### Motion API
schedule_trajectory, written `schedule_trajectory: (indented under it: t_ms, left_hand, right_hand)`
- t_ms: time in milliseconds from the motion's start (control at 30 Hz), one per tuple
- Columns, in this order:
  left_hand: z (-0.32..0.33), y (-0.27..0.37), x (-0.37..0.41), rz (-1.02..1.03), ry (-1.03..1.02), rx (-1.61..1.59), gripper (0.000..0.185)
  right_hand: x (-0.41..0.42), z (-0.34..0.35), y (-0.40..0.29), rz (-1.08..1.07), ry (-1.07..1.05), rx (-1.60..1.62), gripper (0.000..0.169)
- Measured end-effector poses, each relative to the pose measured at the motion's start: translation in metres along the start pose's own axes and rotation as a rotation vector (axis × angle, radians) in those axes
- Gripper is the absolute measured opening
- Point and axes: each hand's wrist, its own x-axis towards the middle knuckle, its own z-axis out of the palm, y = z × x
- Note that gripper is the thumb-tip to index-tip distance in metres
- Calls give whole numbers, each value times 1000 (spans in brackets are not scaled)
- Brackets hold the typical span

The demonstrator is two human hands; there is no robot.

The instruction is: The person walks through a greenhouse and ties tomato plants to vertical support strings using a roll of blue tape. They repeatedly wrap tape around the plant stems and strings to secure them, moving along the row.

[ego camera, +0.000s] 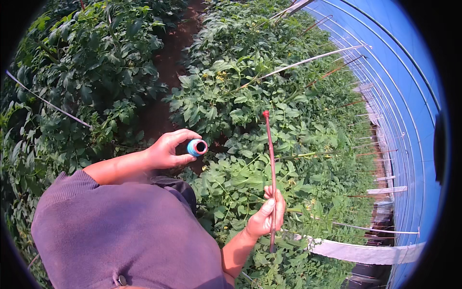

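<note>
Between the thumb and fingers of my left hand (172,149) is a small blue cylinder with a red rim and a dark round opening (197,147); it is held over the soil path. My right hand (267,213) grips a thin brownish-red rod (272,162) near its lower end. The rod stands nearly upright in the picture, with a bright red tip (266,113) at its top. Behind the rod and around my right hand grow leafy tomato plants (231,177) with small yellow flowers (222,76). Whether the rod touches the leaves, I cannot tell.
Dense tomato plants (79,72) line the left of a narrow soil path (169,68). Several thin stakes, such as a pale one (310,62), rise from the right row. A white strip (361,250) crosses at lower right, near the greenhouse's curved metal hoops (400,79).
</note>
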Motion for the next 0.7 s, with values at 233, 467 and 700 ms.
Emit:
schedule_trajectory:
  t_ms: [233, 467, 700]
  left_hand:
    - [-53, -57, 72, -116, -90, -64, 52]
    - [-105, -89, 128, -134, -41, -27, 51]
    - [-118, -104, 151, -157, -38, -30, 52]
  right_hand:
    - [78, 137, 101, -59, -95, -190, 24]
    - [118, 204, 142, -8, -188, -276, 24]
    - [123, 217, 135, 10, -229, -262, 22]
